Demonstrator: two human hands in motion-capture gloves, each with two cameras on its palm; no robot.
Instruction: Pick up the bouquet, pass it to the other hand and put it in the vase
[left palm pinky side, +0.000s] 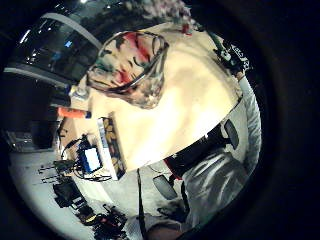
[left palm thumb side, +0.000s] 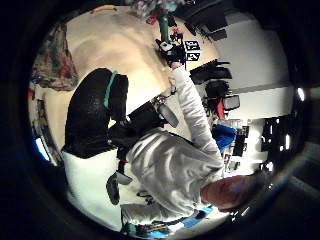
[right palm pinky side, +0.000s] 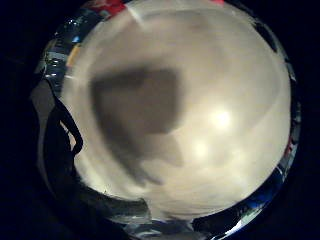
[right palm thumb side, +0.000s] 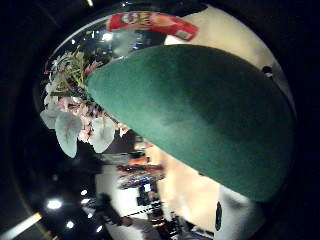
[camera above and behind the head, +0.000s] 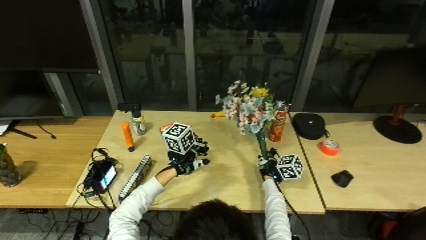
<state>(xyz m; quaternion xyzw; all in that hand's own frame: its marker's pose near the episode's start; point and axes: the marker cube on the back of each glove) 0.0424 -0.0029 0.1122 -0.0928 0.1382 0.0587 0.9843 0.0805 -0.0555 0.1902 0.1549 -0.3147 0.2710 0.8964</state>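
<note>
1. My right hand (camera above and behind the head: 268, 168) curls round the green stem of the bouquet (camera above and behind the head: 250, 107) and holds it upright, blooms high above the table (camera above and behind the head: 226, 185). I grip low on the stem so the flower head stays free and nothing gets crushed.
2. In the right thumb side palm view the green stem fills the picture right against my palm, with the pale flowers (right palm thumb side: 75, 107) fanning out past it, which fits a grip round the stem.
3. My left hand (camera above and behind the head: 187, 162) hovers over the table, well apart from the bouquet on my left side, holding nothing; its fingers look relaxed. I judge it is waiting to take the stem in the handover.
4. The vase (left palm pinky side: 131, 67), a patterned one, shows close under my left palm in the little finger side view. In the outside view my left hand hides it, so it must stand just below that hand.
5. A red can (camera above and behind the head: 277, 127) stands just behind the bouquet, so I would keep the stem clear of it when passing across.
</note>
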